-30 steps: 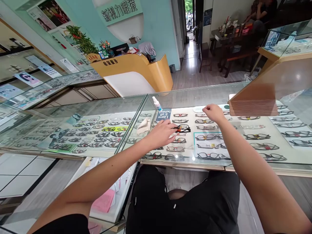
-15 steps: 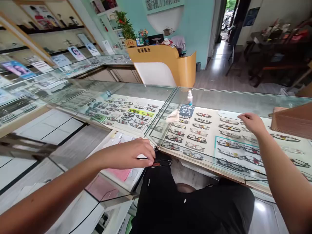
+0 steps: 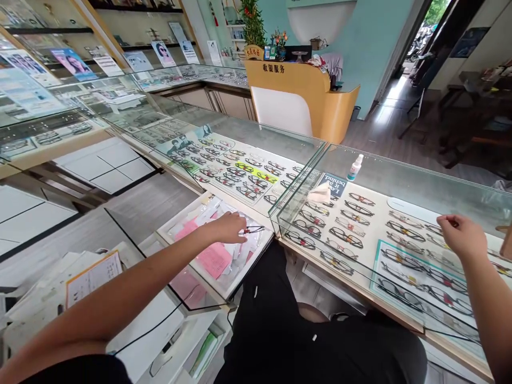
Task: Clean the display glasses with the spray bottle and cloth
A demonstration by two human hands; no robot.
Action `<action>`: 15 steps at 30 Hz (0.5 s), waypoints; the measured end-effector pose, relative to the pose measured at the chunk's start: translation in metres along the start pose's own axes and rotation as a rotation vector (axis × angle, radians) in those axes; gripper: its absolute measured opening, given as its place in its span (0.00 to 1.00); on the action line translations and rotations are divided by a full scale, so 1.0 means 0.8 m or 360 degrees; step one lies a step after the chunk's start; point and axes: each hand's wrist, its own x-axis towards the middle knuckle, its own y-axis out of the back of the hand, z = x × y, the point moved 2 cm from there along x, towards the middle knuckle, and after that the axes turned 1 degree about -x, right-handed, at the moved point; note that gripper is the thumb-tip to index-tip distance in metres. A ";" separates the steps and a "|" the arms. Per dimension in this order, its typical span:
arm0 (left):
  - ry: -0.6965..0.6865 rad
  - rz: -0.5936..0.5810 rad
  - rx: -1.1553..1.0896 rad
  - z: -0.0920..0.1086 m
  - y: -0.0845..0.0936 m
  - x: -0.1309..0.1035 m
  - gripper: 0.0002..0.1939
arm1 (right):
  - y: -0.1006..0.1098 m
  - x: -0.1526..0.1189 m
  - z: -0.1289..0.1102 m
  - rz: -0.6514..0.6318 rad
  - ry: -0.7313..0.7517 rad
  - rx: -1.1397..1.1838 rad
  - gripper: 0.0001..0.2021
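Note:
Dark-framed eyeglasses (image 3: 254,230) hang from the fingers of my left hand (image 3: 229,228), which is closed on one end of them. The hand is above an open drawer (image 3: 231,290) holding pink paper (image 3: 215,260) and clear plastic sleeves. My right hand (image 3: 466,238) is over the glass display case (image 3: 420,178), its fingers curled together; whatever they may hold is hidden. Rows of glasses (image 3: 345,238) lie inside the case beneath and to the left of this hand. A white spray bottle (image 3: 354,168) stands near a pinkish cloth (image 3: 319,193) and a dark printed card (image 3: 335,184).
Another glass case (image 3: 224,122) with several glasses adjoins on the left. Below my left arm is a glass-edged cabinet with papers (image 3: 94,277). My legs (image 3: 280,330) are under the counter edge. A yellow-fronted reception desk (image 3: 336,114) stands behind the cases.
My left hand has moved from above my lap to over the drawer, carrying the glasses. The view has shifted, so the cases sit farther right. My right hand stays over the case, fingers curled.

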 end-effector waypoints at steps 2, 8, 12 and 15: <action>-0.0074 0.0120 0.0041 -0.012 -0.014 0.025 0.21 | 0.001 -0.001 -0.001 -0.0001 0.0035 -0.0067 0.17; -0.0210 0.0460 0.0138 -0.026 -0.038 0.085 0.25 | 0.004 -0.002 -0.002 -0.0006 0.0026 -0.0051 0.14; -0.0305 0.0501 0.0162 -0.035 -0.058 0.110 0.29 | 0.006 -0.005 -0.003 -0.0022 0.0010 -0.0009 0.13; -0.0338 0.0491 0.0186 -0.042 -0.073 0.123 0.33 | 0.006 -0.006 -0.002 -0.0058 -0.0002 -0.0002 0.13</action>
